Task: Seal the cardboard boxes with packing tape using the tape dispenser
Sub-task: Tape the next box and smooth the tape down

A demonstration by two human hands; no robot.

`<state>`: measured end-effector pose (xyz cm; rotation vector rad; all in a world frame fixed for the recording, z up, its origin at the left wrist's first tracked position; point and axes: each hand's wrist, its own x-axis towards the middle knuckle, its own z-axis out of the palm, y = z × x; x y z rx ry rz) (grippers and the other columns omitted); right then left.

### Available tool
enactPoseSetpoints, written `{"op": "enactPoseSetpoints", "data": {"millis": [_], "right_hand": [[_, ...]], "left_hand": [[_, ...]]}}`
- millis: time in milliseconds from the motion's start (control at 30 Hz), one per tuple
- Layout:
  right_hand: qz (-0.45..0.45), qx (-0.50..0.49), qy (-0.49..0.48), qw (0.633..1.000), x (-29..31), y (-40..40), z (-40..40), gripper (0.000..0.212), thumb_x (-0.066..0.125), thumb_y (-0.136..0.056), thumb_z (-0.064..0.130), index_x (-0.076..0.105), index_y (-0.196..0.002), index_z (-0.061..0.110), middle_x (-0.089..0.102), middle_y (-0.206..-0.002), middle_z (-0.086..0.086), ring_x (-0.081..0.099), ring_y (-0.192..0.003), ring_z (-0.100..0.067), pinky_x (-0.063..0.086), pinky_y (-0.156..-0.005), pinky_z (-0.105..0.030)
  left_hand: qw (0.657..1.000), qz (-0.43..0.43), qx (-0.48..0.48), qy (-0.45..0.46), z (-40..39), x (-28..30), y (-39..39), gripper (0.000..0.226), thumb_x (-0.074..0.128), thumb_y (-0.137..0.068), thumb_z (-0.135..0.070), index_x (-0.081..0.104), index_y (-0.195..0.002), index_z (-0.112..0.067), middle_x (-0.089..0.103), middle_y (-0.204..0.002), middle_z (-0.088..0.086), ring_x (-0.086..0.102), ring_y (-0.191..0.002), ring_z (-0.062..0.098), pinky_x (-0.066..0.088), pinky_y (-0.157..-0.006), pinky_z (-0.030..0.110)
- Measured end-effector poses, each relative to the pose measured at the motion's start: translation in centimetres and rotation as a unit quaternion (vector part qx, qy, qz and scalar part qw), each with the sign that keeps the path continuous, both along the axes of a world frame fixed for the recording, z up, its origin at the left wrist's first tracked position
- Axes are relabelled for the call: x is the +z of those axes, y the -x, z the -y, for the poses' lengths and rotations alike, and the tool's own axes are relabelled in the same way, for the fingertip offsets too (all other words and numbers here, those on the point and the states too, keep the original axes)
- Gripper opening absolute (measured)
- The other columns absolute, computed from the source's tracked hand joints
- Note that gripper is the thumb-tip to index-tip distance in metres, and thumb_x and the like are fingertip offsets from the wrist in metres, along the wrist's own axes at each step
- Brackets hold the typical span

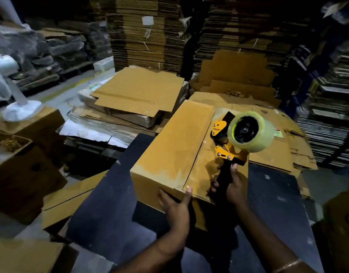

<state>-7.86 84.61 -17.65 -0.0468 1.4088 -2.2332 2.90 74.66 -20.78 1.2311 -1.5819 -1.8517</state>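
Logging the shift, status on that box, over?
Left hand braces brown cardboard box front edge. Right hand grips yellow-black tape dispenser on centre seam. Nothing blocking.

Dim warehouse, cardboard stock on all sides.
Tall stacks of flattened cartons (150, 34) lined the back; more bundled stacks (325, 123) stood at right. A white pedestal fan (11, 89) sat on a box at left. Dark worktable (102, 219) in front, grey concrete floor (71, 89) beyond, loose flat cardboard sheets (138, 91) piled mid-room. Light was low and warm.
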Motion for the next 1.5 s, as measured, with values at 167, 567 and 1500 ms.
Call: {"op": "enactPoseSetpoints", "data": {"millis": [167, 567, 1500], "right_hand": [[-0.017, 0.023, -0.018, 0.999, 1.5, -1.7, 0.0, 0.048, 0.030, -0.100, 0.052, 0.052, -0.094, 0.010, 0.043, -0.055, -0.009, 0.045, -0.043, -0.021, 0.039, -0.046, -0.025], [0.001, 0.065, -0.035, 0.997, 0.9, -4.2, 1.7, 0.070, 0.055, -0.080, 0.077, 0.058, -0.086, 0.007, 0.038, -0.054, -0.012, 0.039, -0.039, -0.021, 0.039, -0.050, -0.030], [-0.085, 0.082, -0.223, 0.968, 3.9, -3.0, 11.8, 0.054, 0.038, -0.094, 0.059, 0.054, -0.099, 0.008, 0.044, -0.055, -0.009, 0.040, -0.046, -0.018, 0.031, -0.050, -0.025]], "left_hand": [[0.998, 0.061, -0.006, -0.024, 0.2, -1.1, 3.8, 0.129, 0.080, -0.079, -0.042, -0.017, -0.154, -0.003, -0.013, -0.165, 0.012, -0.012, -0.152, 0.024, -0.007, -0.120, 0.035], [0.993, -0.045, -0.085, -0.073, 7.6, -6.0, 5.4, 0.138, 0.092, -0.034, -0.032, 0.020, -0.151, -0.038, 0.035, -0.157, 0.008, 0.042, -0.137, 0.034, 0.041, -0.108, 0.056], [0.902, 0.094, -0.344, -0.241, 25.9, 6.3, 11.1, 0.054, 0.058, -0.095, -0.048, 0.058, -0.094, 0.006, 0.070, -0.072, 0.019, 0.065, -0.045, 0.018, 0.051, -0.039, 0.021]]}}
